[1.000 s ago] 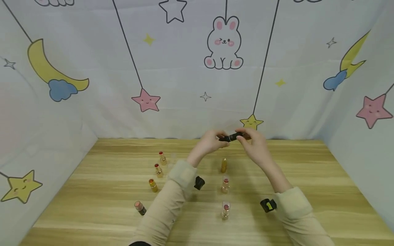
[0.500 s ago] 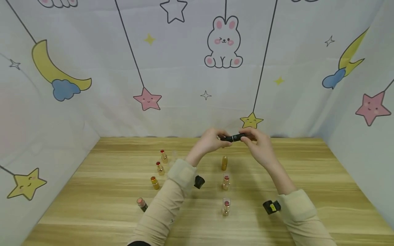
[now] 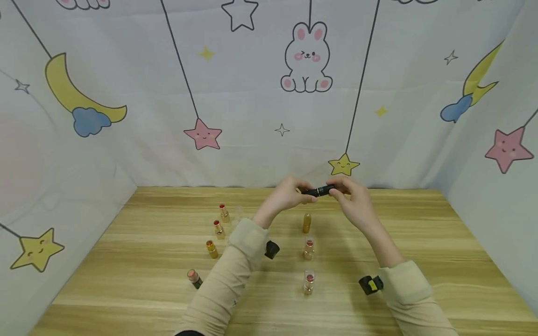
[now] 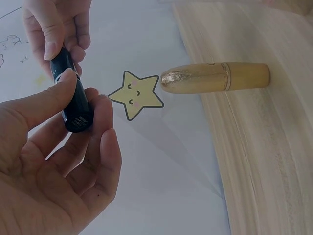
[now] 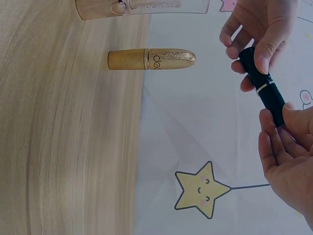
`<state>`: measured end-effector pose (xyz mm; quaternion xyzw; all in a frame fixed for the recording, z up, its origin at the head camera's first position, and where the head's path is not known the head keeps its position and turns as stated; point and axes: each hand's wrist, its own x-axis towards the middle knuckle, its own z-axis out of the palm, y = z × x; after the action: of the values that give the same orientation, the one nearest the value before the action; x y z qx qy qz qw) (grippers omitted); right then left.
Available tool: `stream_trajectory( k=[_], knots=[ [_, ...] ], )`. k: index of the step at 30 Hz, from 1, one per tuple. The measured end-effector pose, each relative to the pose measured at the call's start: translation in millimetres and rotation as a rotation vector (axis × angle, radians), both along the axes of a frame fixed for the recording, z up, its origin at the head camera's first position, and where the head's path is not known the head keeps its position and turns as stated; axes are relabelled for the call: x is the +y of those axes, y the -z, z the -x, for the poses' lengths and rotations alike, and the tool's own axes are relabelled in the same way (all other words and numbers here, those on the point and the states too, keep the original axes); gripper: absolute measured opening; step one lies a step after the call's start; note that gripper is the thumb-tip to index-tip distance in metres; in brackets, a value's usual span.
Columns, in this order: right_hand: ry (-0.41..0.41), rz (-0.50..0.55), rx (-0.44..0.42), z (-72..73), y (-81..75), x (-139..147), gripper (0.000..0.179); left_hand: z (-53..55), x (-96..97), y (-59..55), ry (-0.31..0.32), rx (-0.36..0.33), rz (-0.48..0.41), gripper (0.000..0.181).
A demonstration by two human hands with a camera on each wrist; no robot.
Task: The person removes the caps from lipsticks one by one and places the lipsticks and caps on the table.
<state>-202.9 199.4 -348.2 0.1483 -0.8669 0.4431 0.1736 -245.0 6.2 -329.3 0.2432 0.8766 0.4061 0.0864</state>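
Near the back edge of the table, both hands hold a black lipstick tube (image 3: 318, 191) with a thin silver band round its middle. My left hand (image 3: 290, 193) pinches its left end between thumb and fingers. The right hand (image 3: 353, 200) pinches the other end. In the left wrist view, the left thumb lies along the tube (image 4: 76, 100), whose flat end bears small pale print. The right wrist view shows the tube (image 5: 261, 85) whole, its two parts meeting at the band. Below the hands, a gold lipstick (image 3: 307, 223) stands upright, capped.
Two clear-capped lipsticks (image 3: 308, 250) stand in front of the gold one. On the left are several uncapped lipsticks (image 3: 219, 229), including a pink one (image 3: 194, 278), and a faint clear cap (image 3: 238, 212). Black wrist mounts (image 3: 272, 249) sit by both forearms. A patterned curtain (image 3: 252, 158) borders the table.
Both hands have shifted slightly right with the black tube. Its two parts now look more in line than a second ago. The other lipsticks keep their places on the table.
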Motion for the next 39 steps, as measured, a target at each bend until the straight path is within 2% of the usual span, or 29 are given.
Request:
stream_trajectory(
  k=[7,14,21,39],
  knots=[
    [0.004,-0.026,-0.023,-0.7,0.5,-3.4,0.021,-2.8,-3.4,3.4,-0.026,-0.091,-0.037,0.021],
    [0.005,-0.017,-0.024,-0.8,2.7,-3.6,0.020,-1.9,-3.3,8.0,-0.032,-0.103,-0.058,0.019],
    [0.021,-0.026,-0.014,-0.5,4.1,-4.0,0.020,-3.7,-3.2,10.2,-0.053,-0.153,-0.092,0.022],
    [0.035,-0.048,0.147,-1.8,5.6,-4.6,0.017,-7.9,-1.9,9.6,-0.070,-0.149,-0.106,0.025]
  ],
)
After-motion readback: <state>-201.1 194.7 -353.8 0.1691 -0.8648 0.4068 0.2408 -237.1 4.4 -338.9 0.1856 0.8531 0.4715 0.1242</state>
